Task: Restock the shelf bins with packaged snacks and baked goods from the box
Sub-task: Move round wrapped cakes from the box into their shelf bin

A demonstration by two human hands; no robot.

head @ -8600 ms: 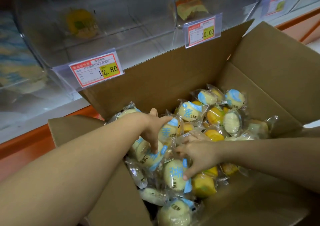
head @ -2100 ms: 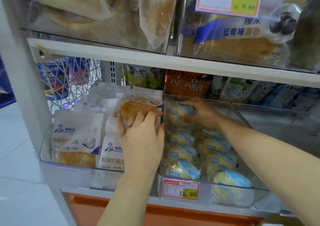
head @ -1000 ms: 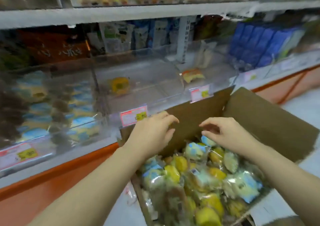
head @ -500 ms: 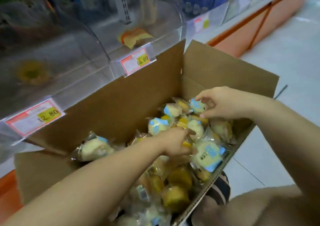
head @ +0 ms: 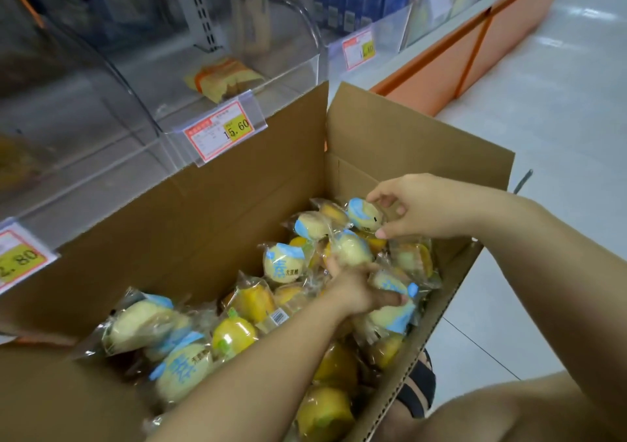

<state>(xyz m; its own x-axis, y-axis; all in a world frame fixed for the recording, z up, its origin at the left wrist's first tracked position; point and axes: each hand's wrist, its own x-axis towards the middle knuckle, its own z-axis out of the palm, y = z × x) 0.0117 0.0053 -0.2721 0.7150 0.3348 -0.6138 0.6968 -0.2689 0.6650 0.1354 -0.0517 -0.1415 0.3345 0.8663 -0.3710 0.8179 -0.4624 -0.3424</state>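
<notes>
Right hand: the right hand [head: 420,209] is low over the far right corner of the cardboard box [head: 203,221], thumb and fingertips pinching a small wrapped cake [head: 364,215] with a blue-and-white wrapper.
Left hand: the left hand [head: 354,289] is down in the middle of the box's right half. Its fingers are curled into the pile and closed round a blue-printed packet [head: 393,319]. Another pale cake lies against its knuckles.
Forearms: both are bare. The left crosses the box from its near-left side and the right comes in over its right wall.
Wrapped cakes: the pile of wrapped cakes [head: 237,336] fills the box bottom, some pale with blue print, others deep yellow, all in clear film.
Box: it is open-topped, its flaps stand up and its back flap leans against the shelf front.
Clear bins: directly behind the box is a row of clear bins [head: 298,71], and the one behind the box's middle holds an orange-yellow packet [head: 222,78].
Price tags: one reading 15.60 [head: 220,133] is clipped just above the box's back flap, a second [head: 21,259] sits off the box's left end and a third [head: 358,49] is beyond its far right corner.
Shelf base: the orange shelf base [head: 458,58] runs away past the box's far right corner.
Floor: pale tiled floor [head: 559,143] lies to the right of the box.
Person: a strappy dark sandal [head: 419,385] shows beside the box's near-right wall, next to a bare knee [head: 509,414].
</notes>
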